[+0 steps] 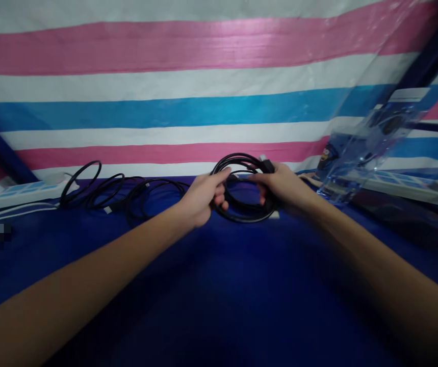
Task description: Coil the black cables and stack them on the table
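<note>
- From my remote seat, the head view gives me a coil of black cable [246,219] directly between the two hands; it is bundled in a rough ring, open in the middle.
- The left hand [205,196] grips the ring's left edge, thumb on top and fingers curled round; the right hand [276,183] grips the opposite edge, its fingers partly hidden by the loops.
- I make out no strong long axis, since the ring is nearly round; the line that matters, I judge, runs across it from hand to hand; neither hand is clearly nearer.
- A plug [267,165] sits at the coil's upper right, against the right hand, its silvery tip pointing up and away from me; I cannot tell whether the coil touches the blue tabletop [241,285].
- Beyond the left hand, further left, lie loose black cables [92,196]; past the right hand is a clear plastic bag [375,148].
</note>
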The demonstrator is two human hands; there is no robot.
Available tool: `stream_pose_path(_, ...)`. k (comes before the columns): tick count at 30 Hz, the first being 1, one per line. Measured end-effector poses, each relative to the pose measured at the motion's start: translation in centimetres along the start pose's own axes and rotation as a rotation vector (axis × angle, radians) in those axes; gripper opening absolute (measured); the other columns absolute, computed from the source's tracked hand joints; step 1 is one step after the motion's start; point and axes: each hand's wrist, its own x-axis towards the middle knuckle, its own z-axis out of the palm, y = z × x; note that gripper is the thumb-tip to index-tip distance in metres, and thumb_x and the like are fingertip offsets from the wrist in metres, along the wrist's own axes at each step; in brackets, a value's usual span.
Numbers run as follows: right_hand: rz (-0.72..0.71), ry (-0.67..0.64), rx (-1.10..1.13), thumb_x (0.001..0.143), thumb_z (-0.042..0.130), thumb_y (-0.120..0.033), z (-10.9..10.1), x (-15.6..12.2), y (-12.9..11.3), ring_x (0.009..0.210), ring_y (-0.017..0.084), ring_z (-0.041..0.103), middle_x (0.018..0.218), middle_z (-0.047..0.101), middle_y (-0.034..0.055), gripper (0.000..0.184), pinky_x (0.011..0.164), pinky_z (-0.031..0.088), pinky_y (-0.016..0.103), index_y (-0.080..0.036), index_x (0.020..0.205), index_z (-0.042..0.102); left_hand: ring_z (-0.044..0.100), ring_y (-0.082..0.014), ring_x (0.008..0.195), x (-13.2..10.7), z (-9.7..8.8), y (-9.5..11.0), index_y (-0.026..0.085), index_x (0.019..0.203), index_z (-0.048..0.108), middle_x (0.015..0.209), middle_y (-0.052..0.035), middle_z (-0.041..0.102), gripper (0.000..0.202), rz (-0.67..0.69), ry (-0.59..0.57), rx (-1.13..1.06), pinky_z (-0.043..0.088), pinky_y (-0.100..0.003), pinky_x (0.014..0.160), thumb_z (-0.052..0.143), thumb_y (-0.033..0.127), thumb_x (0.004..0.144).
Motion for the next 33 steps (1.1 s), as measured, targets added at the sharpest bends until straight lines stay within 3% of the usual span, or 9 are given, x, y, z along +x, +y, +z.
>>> stream_pose_path(2, 0.080, 0.033, -0.066, 0.079, 0.052, -0.023, -1.9, 1.3, 0.3, 0.037, 0.008, 0.044, 0.045, 0.043, -0.0031, 0.020, 0.037, 0.036, 0.021, -0.018, 0.063, 0.042, 0.045, -0.0062, 0.043, 2.9, 0.8, 0.9, 0.018, 0.077, 0.043, 0.054, 0.0051, 0.043, 0.018, 0.134, 0.030, 0.525, 0.043, -0.019, 0.049, 0.042, 0.033, 0.088)
stream_pose_path(4, 0.124, 0.021, -0.153, 0.078, 0.051, -0.017, -3.4, 2.7, 0.5, 0.039, 0.008, 0.043, 0.048, 0.045, -0.0021, 0.011, 0.040, 0.038, 0.021, -0.016, 0.067, 0.047, 0.054, -0.0102, 0.049, 5.2, 1.4, 1.4, 0.016, 0.083, 0.051, 0.062, -0.0008, 0.055, 0.013, 0.146, 0.007, 0.788, 0.044, -0.023, 0.051, 0.048, 0.029, 0.083)
stream_pose_path(6, 0.156, 0.008, -0.278, 0.075, 0.054, -0.014, -4.2, 4.2, 0.8, 0.045, 0.010, 0.049, 0.054, 0.053, 0.0015, 0.002, 0.045, 0.042, 0.024, -0.013, 0.077, 0.054, 0.058, -0.0149, 0.051, 6.8, 2.0, 1.3, 0.013, 0.083, 0.058, 0.063, -0.0052, 0.061, 0.015, 0.089, -0.044, 0.927, 0.044, -0.026, 0.051, 0.052, 0.026, 0.080)
stream_pose_path(9, 0.152, 0.021, -0.509, 0.072, 0.060, -0.015, -4.1, 6.2, 1.8, 0.069, 0.019, 0.060, 0.079, 0.063, 0.0107, 0.024, 0.059, 0.047, 0.030, -0.010, 0.095, 0.059, 0.064, -0.0212, 0.069, 7.9, 3.1, 0.2, 0.010, 0.092, 0.062, 0.078, -0.0110, 0.066, 0.022, 0.008, -0.048, 1.152, 0.049, -0.032, 0.063, 0.053, 0.027, 0.082)
stream_pose_path(14, 0.144, 0.005, -0.800, 0.081, 0.059, -0.029, -2.2, 8.0, 4.7, 0.102, 0.022, 0.055, 0.112, 0.057, 0.0115, 0.032, 0.086, 0.043, 0.043, -0.013, 0.109, 0.057, 0.058, -0.0207, 0.097, 9.2, 4.5, -1.8, 0.013, 0.113, 0.054, 0.110, -0.0098, 0.059, 0.033, -0.089, 0.003, 1.455, 0.048, -0.043, 0.084, 0.053, 0.033, 0.086)
stream_pose_path(18, 0.143, -0.068, -0.835, 0.083, 0.054, -0.039, -2.1, 8.3, 5.7, 0.100, 0.023, 0.057, 0.112, 0.059, 0.0140, 0.039, 0.082, 0.044, 0.039, -0.012, 0.112, 0.056, 0.058, -0.0219, 0.098, 10.0, 4.0, -1.9, 0.013, 0.116, 0.053, 0.112, -0.0109, 0.059, 0.038, -0.113, -0.007, 1.552, 0.047, -0.044, 0.084, 0.052, 0.036, 0.086)
stream_pose_path(25, 0.090, -0.085, -0.718, 0.084, 0.044, -0.048, -4.2, 7.5, 4.2, 0.080, 0.021, 0.062, 0.097, 0.066, 0.0139, 0.049, 0.063, 0.045, 0.028, -0.011, 0.115, 0.055, 0.056, -0.0302, 0.105, 10.1, 1.6, -1.0, 0.013, 0.117, 0.056, 0.114, -0.0182, 0.061, 0.053, -0.052, 0.002, 1.524, 0.044, -0.037, 0.083, 0.038, 0.051, 0.084)
stream_pose_path(29, 0.025, -0.065, -0.737, 0.084, 0.046, -0.042, -4.7, 6.7, 3.5, 0.082, 0.022, 0.061, 0.101, 0.065, 0.0150, 0.043, 0.065, 0.046, 0.028, -0.010, 0.109, 0.058, 0.059, -0.0285, 0.098, 9.0, 0.3, 0.3, 0.015, 0.112, 0.058, 0.109, -0.0156, 0.063, 0.049, 0.014, 0.012, 1.495, 0.045, -0.036, 0.078, 0.035, 0.048, 0.085)
stream_pose_path(33, -0.135, -0.041, -0.845, 0.087, 0.040, -0.037, -3.6, 5.0, 2.5, 0.095, 0.026, 0.059, 0.110, 0.061, 0.0182, 0.042, 0.078, 0.045, 0.034, -0.008, 0.114, 0.055, 0.059, -0.0275, 0.095, 6.7, -1.9, 1.9, 0.018, 0.111, 0.058, 0.111, -0.0136, 0.063, 0.044, 0.098, 0.031, 1.480, 0.044, -0.034, 0.075, 0.038, 0.046, 0.083)
